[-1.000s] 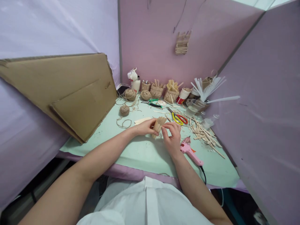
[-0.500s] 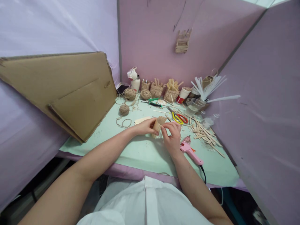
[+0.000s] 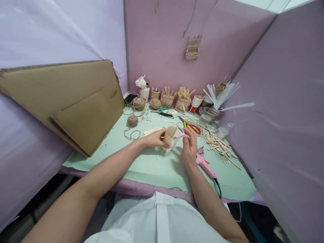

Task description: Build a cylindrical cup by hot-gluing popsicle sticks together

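Note:
My left hand (image 3: 157, 138) is closed round the side of a small clear plastic cup (image 3: 173, 144), partly faced with upright wooden craft sticks (image 3: 170, 134). The sticks stand side by side with rounded ends up, and the cup tilts just over the table. To its right, my right hand (image 3: 190, 146) has curled fingers closed on a slim pink craft knife (image 3: 180, 135). Its greyish tip points left at the cup's edge; I cannot tell whether it touches. A pink glue gun (image 3: 206, 165) lies right beside my right wrist.
Behind the hands lie scissors (image 3: 193, 127), pliers (image 3: 165, 114) and twine balls (image 3: 132, 120). Loose sticks (image 3: 219, 145) are heaped at right, near a plastic cup (image 3: 207, 116). Stick-filled holders (image 3: 183, 103) line the back. Cardboard (image 3: 86, 108) leans at left.
My right hand has drawn back to the right from the cup's edge, and the pink craft knife now points toward the cup. My left hand keeps hold of the cup; the view has shifted slightly.

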The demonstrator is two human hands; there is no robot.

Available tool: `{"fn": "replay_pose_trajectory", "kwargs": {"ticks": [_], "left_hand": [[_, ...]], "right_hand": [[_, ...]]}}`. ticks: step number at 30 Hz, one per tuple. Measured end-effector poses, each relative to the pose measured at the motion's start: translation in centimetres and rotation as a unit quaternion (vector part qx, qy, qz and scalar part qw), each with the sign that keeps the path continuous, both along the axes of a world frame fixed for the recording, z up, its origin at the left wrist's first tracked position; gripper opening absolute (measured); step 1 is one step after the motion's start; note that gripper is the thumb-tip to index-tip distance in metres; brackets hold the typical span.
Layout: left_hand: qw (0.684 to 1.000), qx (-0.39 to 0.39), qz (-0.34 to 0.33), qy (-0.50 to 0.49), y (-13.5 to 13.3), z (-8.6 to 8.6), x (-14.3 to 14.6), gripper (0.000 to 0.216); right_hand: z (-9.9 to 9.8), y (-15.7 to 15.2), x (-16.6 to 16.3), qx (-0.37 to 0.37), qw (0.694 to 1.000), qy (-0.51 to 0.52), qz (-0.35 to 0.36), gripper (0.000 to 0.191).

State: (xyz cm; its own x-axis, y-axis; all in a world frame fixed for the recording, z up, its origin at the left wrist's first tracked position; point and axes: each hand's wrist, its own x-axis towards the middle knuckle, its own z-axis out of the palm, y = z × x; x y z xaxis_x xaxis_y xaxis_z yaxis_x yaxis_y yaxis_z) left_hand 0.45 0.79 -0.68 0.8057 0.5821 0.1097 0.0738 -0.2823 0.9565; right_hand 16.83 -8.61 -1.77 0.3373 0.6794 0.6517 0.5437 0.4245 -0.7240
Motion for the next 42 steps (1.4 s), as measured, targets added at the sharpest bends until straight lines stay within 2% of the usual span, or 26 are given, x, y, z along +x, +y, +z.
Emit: {"fn": "replay_pose_trajectory", "kwargs": {"ticks": [3, 5, 9, 11, 13, 15, 17, 19, 22, 28, 33, 42], "left_hand": [[0.999, -0.001, 0.039, -0.018, -0.3, 0.1, 0.2, 0.066], [0.996, 0.021, 0.078, -0.046, -0.4, 0.0, 0.2, 0.069], [0.965, 0.095, 0.211, -0.122, -0.5, 0.1, 0.3, 0.074], [0.952, 0.071, 0.260, -0.146, -0.5, 0.4, 0.3, 0.076], [0.961, -0.016, 0.239, -0.141, -0.5, 0.5, 0.2, 0.075], [0.976, -0.110, 0.158, -0.106, -0.6, 0.5, 0.2, 0.074], [0.982, -0.154, 0.090, -0.070, -0.7, 0.3, 0.3, 0.074], [0.987, -0.137, 0.067, -0.049, -1.0, 0.2, 0.4, 0.074], [0.995, -0.068, 0.066, -0.015, -1.3, 0.4, 0.5, 0.071], [0.995, 0.020, 0.078, 0.063, -1.7, 0.8, 0.4, 0.069], [0.995, 0.041, 0.068, 0.061, -1.7, 0.5, 0.5, 0.067], [0.994, 0.050, 0.069, 0.064, -1.8, 0.7, 0.5, 0.069]], "right_hand": [[-0.8, 0.6, 0.5, -0.076, 0.988, 0.110, 0.077, 0.040], [-1.2, 0.9, 0.5, -0.097, 0.979, 0.142, 0.113, 0.042], [-1.2, 0.7, 0.2, -0.081, 0.980, 0.143, 0.112, 0.041], [-1.0, 0.6, 0.1, -0.072, 0.981, 0.150, 0.099, 0.039], [-1.0, 0.6, 0.1, -0.074, 0.978, 0.167, 0.102, 0.037], [-1.2, 0.8, 0.2, -0.094, 0.969, 0.193, 0.122, 0.038], [-1.5, 1.0, 0.2, -0.121, 0.956, 0.227, 0.144, 0.041], [-1.7, 1.2, 0.2, -0.141, 0.943, 0.257, 0.161, 0.045], [-1.7, 1.3, 0.1, -0.148, 0.930, 0.284, 0.179, 0.049], [-0.7, 0.9, -0.2, -0.161, 0.928, 0.292, 0.164, 0.049], [-0.1, 0.7, -0.4, -0.167, 0.937, 0.278, 0.129, 0.046], [-0.4, 0.8, -0.4, -0.165, 0.939, 0.271, 0.134, 0.047]]}}
